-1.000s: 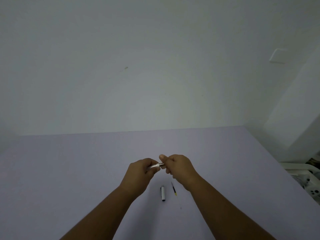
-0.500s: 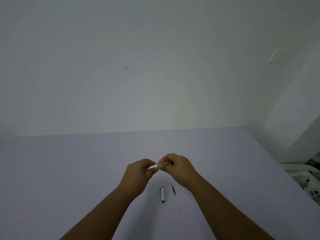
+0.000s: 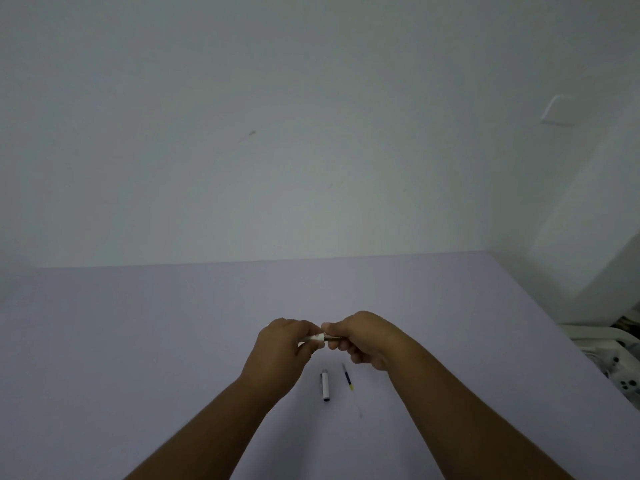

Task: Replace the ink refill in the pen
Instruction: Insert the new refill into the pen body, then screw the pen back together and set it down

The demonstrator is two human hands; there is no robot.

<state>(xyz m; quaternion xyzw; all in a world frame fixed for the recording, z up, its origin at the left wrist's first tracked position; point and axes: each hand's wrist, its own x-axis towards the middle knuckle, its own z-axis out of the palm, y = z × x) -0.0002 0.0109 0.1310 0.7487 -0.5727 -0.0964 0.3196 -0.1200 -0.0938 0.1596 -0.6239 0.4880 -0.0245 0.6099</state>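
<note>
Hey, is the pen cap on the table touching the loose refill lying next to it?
Apart. The head view shows a clear strip of bare table between the pen cap and the refill.

Both hands on the pen, spare bits lying on the table

We've got the pen (image 3: 320, 338) pinched between our left hand (image 3: 282, 348) and right hand (image 3: 363, 339), held level above the lilac table (image 3: 138, 341), fingers wrapped round each end so only a short white bit shows. Just below the hands, the cap (image 3: 325, 385) and a thin refill (image 3: 348, 378) lie side by side, not touching. Plain wall (image 3: 277, 133) behind, with a switch plate (image 3: 559, 110) up right.
</note>
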